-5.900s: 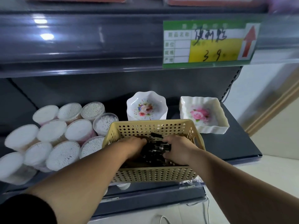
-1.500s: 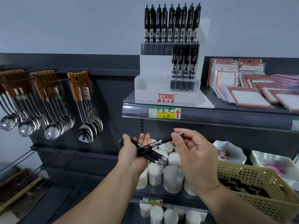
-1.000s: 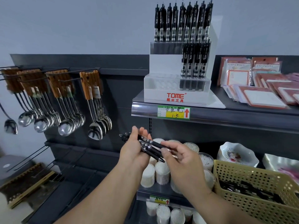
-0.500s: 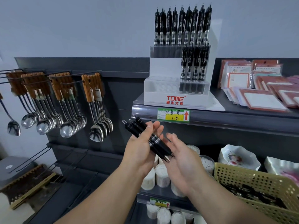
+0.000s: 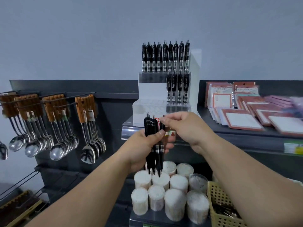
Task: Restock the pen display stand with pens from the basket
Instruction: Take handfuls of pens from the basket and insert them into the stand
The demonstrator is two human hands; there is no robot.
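Black pens (image 5: 157,159) with silver bands; white stand (image 5: 151,92); tan basket (image 5: 219,199) dotted with holes; silver spoons (image 5: 57,151), brown handles (image 5: 55,106); red-bordered white pads (image 5: 242,119); dark shelf (image 5: 246,135).

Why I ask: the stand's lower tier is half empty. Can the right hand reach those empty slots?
Probably yes. The right hand, pinching a pen, sits just below and in front of the empty slots; nothing stands between them, though the left hand grips that pen too.

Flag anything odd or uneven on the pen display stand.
The pen display stand looks lopsided: its lower tier holds pens only on the right, with the left slots bare. Nothing spilled or damaged.
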